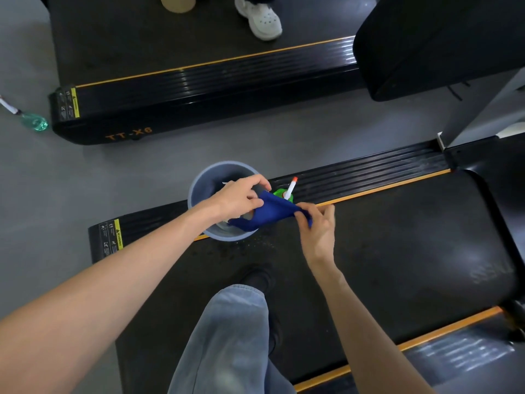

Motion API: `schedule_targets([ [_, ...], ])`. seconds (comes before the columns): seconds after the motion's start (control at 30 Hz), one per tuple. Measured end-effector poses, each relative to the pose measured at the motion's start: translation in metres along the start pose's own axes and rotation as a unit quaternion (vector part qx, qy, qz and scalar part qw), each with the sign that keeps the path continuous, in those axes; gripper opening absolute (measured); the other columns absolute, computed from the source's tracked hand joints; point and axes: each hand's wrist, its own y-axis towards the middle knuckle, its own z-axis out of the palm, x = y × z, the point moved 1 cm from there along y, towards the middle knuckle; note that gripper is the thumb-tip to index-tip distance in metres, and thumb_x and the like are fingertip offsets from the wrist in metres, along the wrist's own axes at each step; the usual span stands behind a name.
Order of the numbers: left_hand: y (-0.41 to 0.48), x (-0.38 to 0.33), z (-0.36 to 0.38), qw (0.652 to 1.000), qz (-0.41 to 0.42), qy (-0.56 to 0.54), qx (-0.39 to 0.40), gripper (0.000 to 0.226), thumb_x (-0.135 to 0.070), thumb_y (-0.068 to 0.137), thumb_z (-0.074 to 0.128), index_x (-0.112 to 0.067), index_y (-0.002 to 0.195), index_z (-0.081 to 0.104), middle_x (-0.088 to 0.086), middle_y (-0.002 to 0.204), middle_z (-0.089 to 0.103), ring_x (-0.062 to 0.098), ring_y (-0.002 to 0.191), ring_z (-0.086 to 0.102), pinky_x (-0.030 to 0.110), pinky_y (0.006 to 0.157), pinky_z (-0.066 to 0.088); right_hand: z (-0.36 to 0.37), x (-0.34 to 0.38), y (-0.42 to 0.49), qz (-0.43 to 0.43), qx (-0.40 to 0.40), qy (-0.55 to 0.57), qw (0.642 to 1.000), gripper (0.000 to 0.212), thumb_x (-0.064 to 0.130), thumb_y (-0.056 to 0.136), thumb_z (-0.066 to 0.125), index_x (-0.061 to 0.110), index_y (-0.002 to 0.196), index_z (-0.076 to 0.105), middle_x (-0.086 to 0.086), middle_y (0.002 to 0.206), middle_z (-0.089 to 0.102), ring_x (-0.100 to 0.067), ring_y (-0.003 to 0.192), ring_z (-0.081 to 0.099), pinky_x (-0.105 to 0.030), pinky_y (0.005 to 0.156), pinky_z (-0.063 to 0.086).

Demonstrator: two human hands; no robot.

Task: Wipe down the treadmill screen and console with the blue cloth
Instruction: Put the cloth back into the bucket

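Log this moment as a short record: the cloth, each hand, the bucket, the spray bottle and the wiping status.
bucket: grey, beside the treadmill belt
cloth: blue cloth, spread over the bucket
left grip: pinches the cloth's left end
right grip: pinches its right end
spray bottle: green, just behind the cloth
wiping: not under way; cloth touches no screen

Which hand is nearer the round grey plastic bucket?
Left. The left hand is over the round grey plastic bucket; the right hand is just past its rim. Both pinch the blue cloth.
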Motion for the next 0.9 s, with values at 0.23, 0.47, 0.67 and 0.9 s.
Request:
schedule_targets([
  [0.23, -0.011, -0.02, -0.005, 0.992, 0.035, -0.075, 0.099, 0.011, -0.011, 0.09, 0.06, -0.014, 0.1, 0.065, 0.013, 0.089, 0.073, 0.023, 0.084, 0.067, 0.04, 0.087, 0.05, 0.011, 0.004, 0.004, 0.348, 0.171, 0.223, 0.894, 0.05, 0.045, 0.1, 0.029, 0.009, 0.134, 0.038, -0.013, 0.104, 0.067, -0.022, 0.089, 0.062, -0.03, 0.073, 0.049],
  [0.47, -0.023, -0.025, -0.015, 0.974, 0.044, -0.176, 0.136, 0.011, -0.001, 0.089, 0.057, -0.004, 0.097, 0.064, 0.022, 0.096, 0.069, 0.02, 0.084, 0.065, 0.025, 0.079, 0.052, 0.037, 0.011, -0.014, 0.515, 0.239, 0.463, 0.681, 0.079, 0.065, 0.093, 0.015, 0.006, 0.141, 0.036, -0.012, 0.143, 0.043, -0.029, 0.133, 0.04, -0.041, 0.113, 0.029],
  [0.67, -0.025, -0.011, -0.016, 0.936, 0.014, -0.311, 0.162, 0.016, 0.004, 0.089, 0.054, -0.009, 0.096, 0.061, 0.004, 0.09, 0.071, 0.014, 0.08, 0.066, 0.018, 0.067, 0.051, 0.044, 0.013, -0.021, 0.503, 0.23, 0.52, 0.651, 0.081, 0.068, 0.09, 0.01, 0.012, 0.144, 0.033, -0.011, 0.144, 0.042, -0.028, 0.133, 0.039, -0.039, 0.116, 0.012],
  [0.9, -0.023, -0.001, -0.015, 0.917, -0.011, -0.374, 0.141, 0.028, 0.004, 0.088, 0.057, -0.012, 0.111, 0.056, 0.007, 0.103, 0.067, 0.016, 0.089, 0.065, 0.02, 0.069, 0.054, 0.044, 0.008, -0.029, 0.444, 0.201, 0.703, 0.518, 0.074, 0.066, 0.086, 0.037, 0.013, 0.137, 0.046, -0.014, 0.136, 0.051, -0.032, 0.116, 0.052, -0.043, 0.092, 0.044],
])
